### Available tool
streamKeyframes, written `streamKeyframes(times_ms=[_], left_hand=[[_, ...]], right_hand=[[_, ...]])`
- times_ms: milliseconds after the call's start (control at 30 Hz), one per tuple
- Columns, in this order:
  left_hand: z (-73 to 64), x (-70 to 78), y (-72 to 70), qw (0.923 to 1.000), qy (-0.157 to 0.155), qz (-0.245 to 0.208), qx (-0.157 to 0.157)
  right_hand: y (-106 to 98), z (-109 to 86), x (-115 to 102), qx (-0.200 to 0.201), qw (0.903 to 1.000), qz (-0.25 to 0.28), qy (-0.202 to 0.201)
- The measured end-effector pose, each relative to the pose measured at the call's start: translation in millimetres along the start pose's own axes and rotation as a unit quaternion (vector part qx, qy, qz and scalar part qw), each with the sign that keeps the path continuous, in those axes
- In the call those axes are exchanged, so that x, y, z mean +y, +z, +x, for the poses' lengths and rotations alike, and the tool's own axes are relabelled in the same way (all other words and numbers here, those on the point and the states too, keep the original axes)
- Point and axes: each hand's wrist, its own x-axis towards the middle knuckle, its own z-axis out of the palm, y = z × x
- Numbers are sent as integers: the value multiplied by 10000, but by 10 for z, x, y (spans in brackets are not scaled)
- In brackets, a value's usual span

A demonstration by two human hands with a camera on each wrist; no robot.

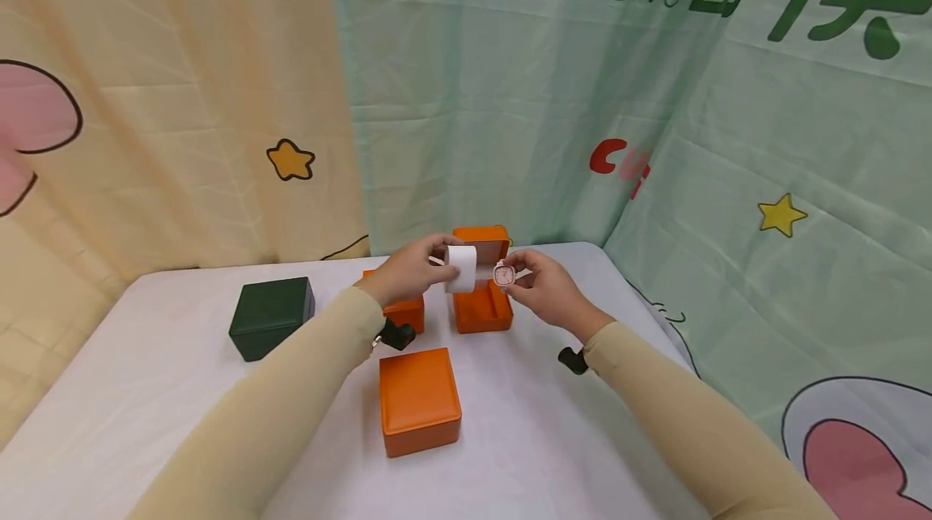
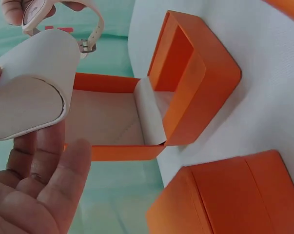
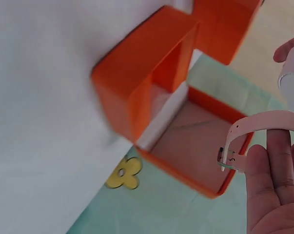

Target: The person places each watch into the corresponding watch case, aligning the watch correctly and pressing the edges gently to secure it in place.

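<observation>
My left hand (image 1: 411,269) grips a white watch cushion (image 1: 462,268), a smooth rounded roll. In my right hand (image 1: 548,290) is a watch (image 1: 504,274) with a squarish face and a pale pink strap (image 3: 264,119). Its metal buckle (image 2: 88,46) shows in the left wrist view, where the strap hangs as a loop beside the cushion's far end. Right below both hands stands an orange box (image 1: 484,325) with its lid (image 1: 480,234) raised. The left wrist view shows a pale lining inside the lid.
A lidded orange box (image 1: 418,395) stands nearer on the white-covered table (image 1: 539,439). Another orange box (image 1: 409,316) is partly hidden behind my left hand and forearm. At the left sits a dark green box (image 1: 271,314). Printed curtains (image 1: 473,116) hang behind the table.
</observation>
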Motion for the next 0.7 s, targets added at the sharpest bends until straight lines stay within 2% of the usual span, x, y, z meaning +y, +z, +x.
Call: streamKeyframes(times_ms=[300,500,700], left_hand=[[-274,-79,-153,9946,142,-1021,137],[-435,-173,-212,9897,309,-1345,369],[-573,-225,-247,9878,421,-1427,460]], right_hand=[[189,47,-301,-185,9980,369,-469],[296,85,-443,-269,9931,805,-811],[409,124,-572,-371,9904,938,-945]])
